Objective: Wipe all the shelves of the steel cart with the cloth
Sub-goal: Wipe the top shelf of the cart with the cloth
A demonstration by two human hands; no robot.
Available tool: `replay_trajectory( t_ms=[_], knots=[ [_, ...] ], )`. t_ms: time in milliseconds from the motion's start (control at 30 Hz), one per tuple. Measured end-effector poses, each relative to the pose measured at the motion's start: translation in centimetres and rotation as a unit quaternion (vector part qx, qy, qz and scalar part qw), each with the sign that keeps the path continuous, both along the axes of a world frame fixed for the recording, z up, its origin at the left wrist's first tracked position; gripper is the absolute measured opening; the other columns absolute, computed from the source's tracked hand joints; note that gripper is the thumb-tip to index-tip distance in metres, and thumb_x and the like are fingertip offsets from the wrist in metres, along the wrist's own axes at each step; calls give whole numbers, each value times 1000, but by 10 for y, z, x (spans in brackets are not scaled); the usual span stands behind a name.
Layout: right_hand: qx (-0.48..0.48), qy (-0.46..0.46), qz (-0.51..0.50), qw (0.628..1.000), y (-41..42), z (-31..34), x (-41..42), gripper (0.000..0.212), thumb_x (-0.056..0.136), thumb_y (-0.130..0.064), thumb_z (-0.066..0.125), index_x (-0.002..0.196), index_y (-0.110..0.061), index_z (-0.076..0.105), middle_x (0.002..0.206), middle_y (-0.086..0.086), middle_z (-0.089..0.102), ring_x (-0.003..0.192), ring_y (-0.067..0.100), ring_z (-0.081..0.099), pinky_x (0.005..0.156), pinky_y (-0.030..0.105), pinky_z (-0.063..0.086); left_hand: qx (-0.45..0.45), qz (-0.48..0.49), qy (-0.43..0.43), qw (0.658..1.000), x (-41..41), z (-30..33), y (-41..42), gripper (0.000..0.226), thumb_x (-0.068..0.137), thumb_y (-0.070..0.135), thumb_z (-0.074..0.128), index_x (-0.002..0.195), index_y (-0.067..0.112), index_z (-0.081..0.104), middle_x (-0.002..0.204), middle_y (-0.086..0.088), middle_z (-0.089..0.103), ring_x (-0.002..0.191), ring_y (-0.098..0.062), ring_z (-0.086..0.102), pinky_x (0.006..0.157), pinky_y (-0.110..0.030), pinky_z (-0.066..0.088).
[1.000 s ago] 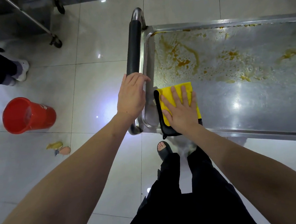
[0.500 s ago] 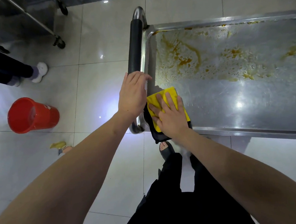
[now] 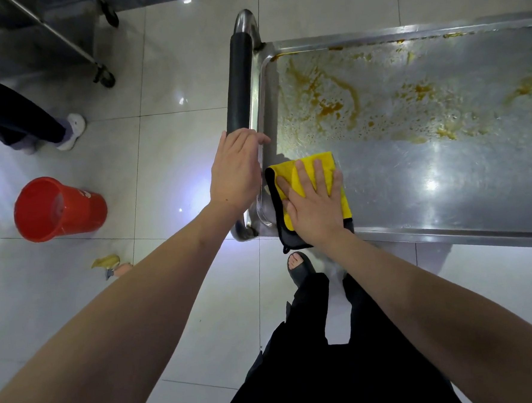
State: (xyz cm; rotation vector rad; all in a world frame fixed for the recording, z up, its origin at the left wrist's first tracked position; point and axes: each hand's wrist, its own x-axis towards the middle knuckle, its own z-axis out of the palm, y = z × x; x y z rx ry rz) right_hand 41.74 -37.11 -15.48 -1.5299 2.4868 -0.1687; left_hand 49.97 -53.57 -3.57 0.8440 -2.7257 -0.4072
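Yellow microfibre with a black edge, the cloth (image 3: 314,175) is lying on the near left corner of the steel cart's top shelf (image 3: 445,196), with its dark border hanging a little over the near rim. The right hand (image 3: 316,207) is pressing down flat on it, fingers straight and spread, pointing away from the person. The left hand (image 3: 236,175) is resting over the near end of the black padded handle (image 3: 239,87) that is running along the cart's left side; its fingers are curling over the bar toward the shelf, gripping it.

The shelf is showing orange-brown smears and speckles across its far half, thickest near the far left corner and along the far rim, while the near strip beside the cloth is looking shiny and reflecting the lights.

On the tiled floor (image 3: 169,163) to the left, a red bucket (image 3: 58,209) is standing, and a small yellowish scrap (image 3: 106,261) is lying near it. Another person's leg and white shoe (image 3: 72,130) are showing at the far left. The wheels of another trolley (image 3: 104,75) are sitting at the top left. Below the cloth, a toe in a dark sandal (image 3: 298,266) is peeking out from black trousers.
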Motion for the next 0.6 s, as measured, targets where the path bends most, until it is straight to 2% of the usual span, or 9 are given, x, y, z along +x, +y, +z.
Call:
replay_trajectory(
  t_ms=[133, 300, 500, 600],
  knots=[
    [5, -6, 37, 999, -23, 1, 23, 57, 109, -57, 15, 164, -46, 7, 175, 9, -1, 158, 47, -8, 119, 74, -1, 5, 6, -3, 1000, -2, 0, 0, 51, 74, -10, 39, 113, 12, 65, 113, -3, 65, 118, -22, 50, 110, -47, 42],
    [-10, -10, 80, 997, -25, 1, 28, 56, 109, -57, 13, 164, -47, 3, 175, 8, 1, 158, 46, -9, 120, 72, -1, -8, 0, -6, 1000, -2, 3, 0, 49, 73, -12, 44, 112, 10, 66, 111, -4, 67, 115, -20, 49, 104, -42, 46],
    [-22, -5, 157, 987, -5, 2, 25, 52, 109, -57, 26, 160, -47, 30, 173, 5, 21, 159, 44, 6, 121, 70, 3, -25, -6, -18, 1000, -2, 1, 0, 47, 76, -8, 41, 112, 10, 66, 110, -4, 66, 114, -19, 46, 100, -40, 48],
    [-38, 4, 202, 979, 10, 2, 13, 50, 108, -57, 32, 156, -45, 40, 172, 4, 25, 159, 39, 11, 123, 67, 6, -30, -1, -19, 999, -4, 3, 1, 47, 80, 0, 32, 111, 10, 67, 110, -4, 67, 113, -19, 48, 100, -37, 47]
  ],
)
